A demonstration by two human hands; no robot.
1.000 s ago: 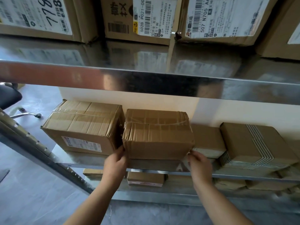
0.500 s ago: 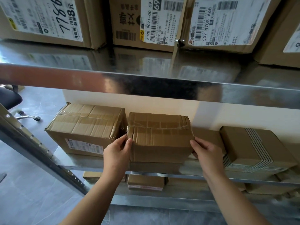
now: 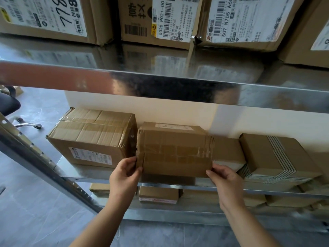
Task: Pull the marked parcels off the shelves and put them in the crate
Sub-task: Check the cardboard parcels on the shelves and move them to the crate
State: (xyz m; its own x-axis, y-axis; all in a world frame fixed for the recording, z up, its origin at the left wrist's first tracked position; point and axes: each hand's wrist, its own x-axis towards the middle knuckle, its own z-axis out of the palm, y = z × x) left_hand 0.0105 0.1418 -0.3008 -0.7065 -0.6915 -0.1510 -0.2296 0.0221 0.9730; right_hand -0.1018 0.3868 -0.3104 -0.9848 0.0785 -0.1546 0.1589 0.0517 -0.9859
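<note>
Taped parcel (image 3: 174, 150) has tipped forward since the earlier frame.
Left hand (image 3: 124, 175) and right hand (image 3: 224, 177) grasp its lower corners; a pale label, possibly, now shows on top.

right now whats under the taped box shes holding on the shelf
The taped cardboard box, gripped by the left hand and right hand, rests on the metal shelf. Its underside is hidden. Small parcels sit one shelf lower.

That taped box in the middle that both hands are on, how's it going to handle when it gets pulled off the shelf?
The box probably stays stiff: its cardboard faces look flat and square. The glossy tape may be slippery under the left hand and right hand. Unlikely to roll.
</note>
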